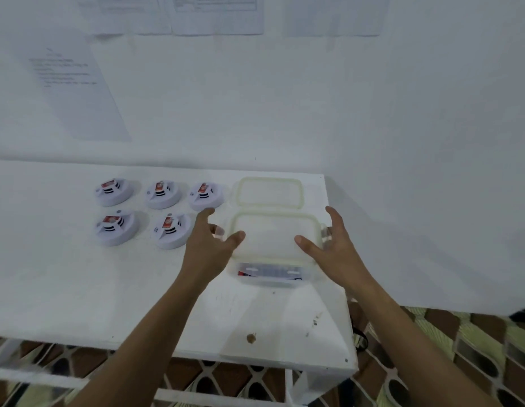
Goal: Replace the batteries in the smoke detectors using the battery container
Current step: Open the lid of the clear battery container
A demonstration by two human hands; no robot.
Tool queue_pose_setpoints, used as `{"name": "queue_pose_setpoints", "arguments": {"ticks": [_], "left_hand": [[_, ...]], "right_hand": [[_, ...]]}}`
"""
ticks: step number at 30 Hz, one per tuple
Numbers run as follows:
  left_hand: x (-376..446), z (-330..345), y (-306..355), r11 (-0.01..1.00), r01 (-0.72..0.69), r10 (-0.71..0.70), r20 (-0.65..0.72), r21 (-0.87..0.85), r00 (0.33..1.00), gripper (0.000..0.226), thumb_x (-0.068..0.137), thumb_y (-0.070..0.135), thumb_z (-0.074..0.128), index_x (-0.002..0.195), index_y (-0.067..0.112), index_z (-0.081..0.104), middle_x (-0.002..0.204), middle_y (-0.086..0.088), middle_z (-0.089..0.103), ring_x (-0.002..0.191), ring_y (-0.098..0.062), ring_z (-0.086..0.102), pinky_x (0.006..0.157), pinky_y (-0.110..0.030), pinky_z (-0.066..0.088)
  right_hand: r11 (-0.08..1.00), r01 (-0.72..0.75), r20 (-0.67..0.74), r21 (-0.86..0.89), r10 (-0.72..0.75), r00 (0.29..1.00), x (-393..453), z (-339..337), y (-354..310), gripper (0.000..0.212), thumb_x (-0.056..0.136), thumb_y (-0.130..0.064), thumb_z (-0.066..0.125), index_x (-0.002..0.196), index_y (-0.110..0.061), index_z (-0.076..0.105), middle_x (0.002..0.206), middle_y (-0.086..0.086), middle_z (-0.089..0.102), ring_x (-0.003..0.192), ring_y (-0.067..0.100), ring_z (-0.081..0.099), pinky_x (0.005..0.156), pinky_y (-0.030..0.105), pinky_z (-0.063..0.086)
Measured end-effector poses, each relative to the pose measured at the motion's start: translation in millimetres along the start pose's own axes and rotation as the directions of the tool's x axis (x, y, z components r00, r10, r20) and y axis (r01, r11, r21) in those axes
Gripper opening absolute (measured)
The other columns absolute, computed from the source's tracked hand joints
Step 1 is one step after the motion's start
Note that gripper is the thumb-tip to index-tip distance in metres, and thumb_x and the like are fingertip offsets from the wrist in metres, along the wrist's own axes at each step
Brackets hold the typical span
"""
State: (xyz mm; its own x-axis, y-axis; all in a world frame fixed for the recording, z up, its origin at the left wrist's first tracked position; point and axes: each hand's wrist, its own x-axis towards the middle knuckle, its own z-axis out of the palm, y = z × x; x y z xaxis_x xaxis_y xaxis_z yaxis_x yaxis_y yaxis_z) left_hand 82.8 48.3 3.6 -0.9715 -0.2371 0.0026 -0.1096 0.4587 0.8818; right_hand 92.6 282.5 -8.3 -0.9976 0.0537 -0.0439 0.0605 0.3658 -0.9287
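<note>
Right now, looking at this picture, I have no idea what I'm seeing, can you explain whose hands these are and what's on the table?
This is one picture from a camera worn on a person's head, looking down at their own bare hands. The left hand and right hand are at either side of a clear battery container with its lid on; both hands are open, and a firm grip is not evident. A second similar lid lies just behind it. Five round white smoke detectors sit to the left on the white table. Papers hang on the wall.

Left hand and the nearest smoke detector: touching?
Cannot tell. In the head view the left hand overlaps the edge of the smoke detector, hiding any contact or gap.
</note>
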Motion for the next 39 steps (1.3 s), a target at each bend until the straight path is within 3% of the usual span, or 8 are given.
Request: {"name": "queue_pose_setpoints", "arguments": {"ticks": [5, 10, 17, 23, 27, 31, 34, 39], "left_hand": [[66, 3, 33, 0.997, -0.081, 0.081, -0.007, 0.001, 0.997, 0.075, 0.084, 0.034, 0.072, 0.145, 0.018, 0.031, 0.110, 0.004, 0.047, 0.100, -0.013, 0.049, 0.079, -0.027, 0.038], [132, 23, 38, 0.997, -0.034, 0.030, 0.064, 0.062, 0.997, 0.076, 0.086, 0.035, 0.069, 0.147, 0.014, 0.027, 0.124, -0.008, 0.053, 0.114, -0.021, 0.050, 0.088, -0.027, 0.034], [175, 49, 12, 0.986, 0.011, -0.034, 0.141, 0.166, 0.989, 0.084, 0.087, 0.039, 0.066, 0.149, 0.010, 0.017, 0.137, -0.016, 0.049, 0.128, -0.031, 0.045, 0.105, -0.041, 0.039], [166, 44, 2, 0.993, 0.059, -0.074, 0.140, 0.105, 0.987, 0.086, 0.081, 0.043, 0.072, 0.147, 0.015, 0.023, 0.095, -0.007, 0.061, 0.103, -0.025, 0.059, 0.082, -0.032, 0.046], [144, 27, 3, 0.988, 0.059, -0.092, 0.236, 0.140, 0.967, 0.085, 0.077, 0.042, 0.077, 0.144, 0.016, 0.032, 0.090, -0.003, 0.064, 0.087, -0.022, 0.066, 0.080, -0.037, 0.055], [136, 17, 11, 0.965, 0.006, -0.065, 0.215, 0.263, 0.974, 0.079, 0.078, 0.041, 0.076, 0.142, 0.016, 0.036, 0.091, -0.004, 0.064, 0.087, -0.016, 0.059, 0.074, -0.025, 0.043], [138, 12, 27, 0.968, -0.031, -0.025, 0.217, 0.249, 0.976, 0.073, 0.081, 0.033, 0.075, 0.140, 0.015, 0.037, 0.087, -0.011, 0.069, 0.073, -0.009, 0.059, 0.056, -0.017, 0.038], [173, 14, 49, 0.980, -0.121, 0.100, 0.132, 0.159, 0.986, 0.074, 0.080, 0.033, 0.075, 0.141, 0.017, 0.036, 0.086, 0.000, 0.064, 0.086, -0.015, 0.059, 0.078, -0.028, 0.044]], "right_hand": [[0.997, 0.070, -0.053, -0.037, -0.072, 0.996, 67, -3, -33, 0.091, 0.086, -0.042, 0.070, 0.153, -0.029, 0.011, 0.148, 0.009, 0.033, 0.124, 0.011, 0.036, 0.099, 0.027, 0.033], [0.995, 0.035, -0.088, -0.090, -0.043, 0.995, 132, 7, -34, 0.090, 0.087, -0.039, 0.070, 0.153, -0.026, 0.011, 0.145, 0.016, 0.036, 0.128, 0.022, 0.042, 0.104, 0.033, 0.034], [0.981, -0.107, -0.083, -0.164, 0.095, 0.992, 171, 23, -3, 0.092, 0.091, -0.046, 0.061, 0.155, -0.025, -0.002, 0.153, 0.016, 0.031, 0.143, 0.030, 0.026, 0.116, 0.047, 0.026], [0.985, -0.142, 0.026, -0.093, 0.145, 0.989, 155, 23, 2, 0.084, 0.094, -0.049, 0.054, 0.155, -0.027, 0.000, 0.160, 0.004, 0.024, 0.146, 0.021, 0.024, 0.118, 0.044, 0.029], [0.970, -0.180, 0.083, -0.162, 0.195, 0.977, 131, 11, 5, 0.082, 0.090, -0.055, 0.057, 0.154, -0.031, 0.010, 0.158, 0.003, 0.027, 0.140, 0.024, 0.036, 0.110, 0.046, 0.040], [0.959, -0.125, 0.010, -0.255, 0.131, 0.991, 121, 3, -6, 0.078, 0.089, -0.048, 0.063, 0.152, -0.027, 0.021, 0.146, 0.008, 0.039, 0.130, 0.020, 0.043, 0.098, 0.030, 0.037], [0.963, -0.103, -0.006, -0.247, 0.104, 0.995, 126, -2, -20, 0.076, 0.090, -0.045, 0.063, 0.151, -0.029, 0.022, 0.144, 0.010, 0.040, 0.127, 0.021, 0.045, 0.098, 0.031, 0.038], [0.982, -0.047, -0.100, -0.184, 0.029, 0.995, 159, -10, -44, 0.075, 0.091, -0.042, 0.064, 0.151, -0.029, 0.023, 0.150, 0.010, 0.036, 0.135, 0.022, 0.040, 0.101, 0.032, 0.036]]}}
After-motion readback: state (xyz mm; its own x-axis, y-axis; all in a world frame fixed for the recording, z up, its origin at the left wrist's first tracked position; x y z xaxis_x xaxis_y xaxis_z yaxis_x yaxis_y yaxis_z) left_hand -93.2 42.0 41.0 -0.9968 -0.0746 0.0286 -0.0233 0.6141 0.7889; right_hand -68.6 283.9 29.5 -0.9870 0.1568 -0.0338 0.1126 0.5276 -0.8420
